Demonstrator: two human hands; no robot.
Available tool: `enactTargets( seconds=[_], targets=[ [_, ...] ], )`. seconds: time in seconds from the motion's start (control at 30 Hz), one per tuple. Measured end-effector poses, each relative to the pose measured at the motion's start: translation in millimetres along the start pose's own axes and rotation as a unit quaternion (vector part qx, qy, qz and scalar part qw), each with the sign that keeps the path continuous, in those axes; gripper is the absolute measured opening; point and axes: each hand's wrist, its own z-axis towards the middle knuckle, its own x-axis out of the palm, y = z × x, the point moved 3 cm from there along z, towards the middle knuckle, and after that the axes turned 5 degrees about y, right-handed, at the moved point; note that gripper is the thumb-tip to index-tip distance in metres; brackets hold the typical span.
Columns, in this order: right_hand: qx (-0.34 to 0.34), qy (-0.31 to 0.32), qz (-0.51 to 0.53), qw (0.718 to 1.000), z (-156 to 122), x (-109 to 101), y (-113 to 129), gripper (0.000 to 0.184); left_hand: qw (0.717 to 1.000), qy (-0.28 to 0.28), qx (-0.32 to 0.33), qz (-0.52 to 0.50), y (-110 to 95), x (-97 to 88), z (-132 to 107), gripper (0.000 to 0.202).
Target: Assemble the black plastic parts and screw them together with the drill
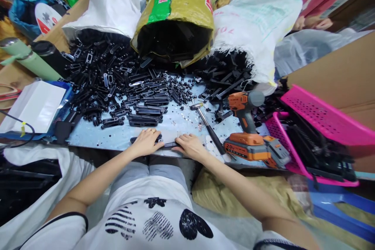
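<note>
My left hand [147,141] and my right hand [190,145] rest at the near edge of a grey metal worktop [117,134]. Both are closed on a long flat black plastic part [166,143] that lies between them, fingers pressed on it from each end. Just beyond it lie several black plastic strips [145,115], some stacked in rows. A small hammer [206,123] lies to the right of my right hand, head pointing away.
An orange cordless drill [247,133] stands right of the hammer. A pink plastic basket [316,140] holds black parts at right. Three open sacks [175,11] spill black parts at the back. A white box [32,105] and green bottle [32,60] sit left.
</note>
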Motion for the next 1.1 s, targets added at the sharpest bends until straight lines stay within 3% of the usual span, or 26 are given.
enactTargets(
  seconds=[0.13,0.3,0.5,0.63,0.77,0.87,1.0,1.1],
  targets=[
    [0.021,-0.043,-0.027,0.998,-3,-11,11,0.043,0.999,-0.023,0.037,-0.002,-1,3.5,-2,0.07],
    [0.025,-0.091,-0.043,0.995,-8,-34,22,0.04,0.996,-0.068,0.035,-0.035,8,4.6,-9,0.067],
    [-0.003,-0.095,-0.035,0.995,1,-49,20,0.047,0.997,0.006,0.011,-0.076,16,-6.8,0,0.072],
    [-0.017,-0.098,-0.053,0.994,4,-59,21,0.047,0.996,-0.01,0.017,-0.09,21,-8.7,1,0.072],
    [-0.007,-0.064,-0.049,0.997,7,-64,20,0.045,0.994,-0.043,0.022,-0.096,21,-6.6,-1,0.07],
    [-0.006,0.014,-0.024,1.0,11,-58,19,0.04,0.996,-0.013,0.022,-0.091,20,-6.7,3,0.071],
    [-0.014,0.094,0.04,0.995,14,-42,19,0.037,0.992,0.057,0.075,-0.083,22,-11.6,14,0.066],
    [0.004,0.104,0.079,0.991,19,-34,13,0.038,0.989,0.027,0.112,-0.097,27,-22.7,16,0.057]
  ],
)
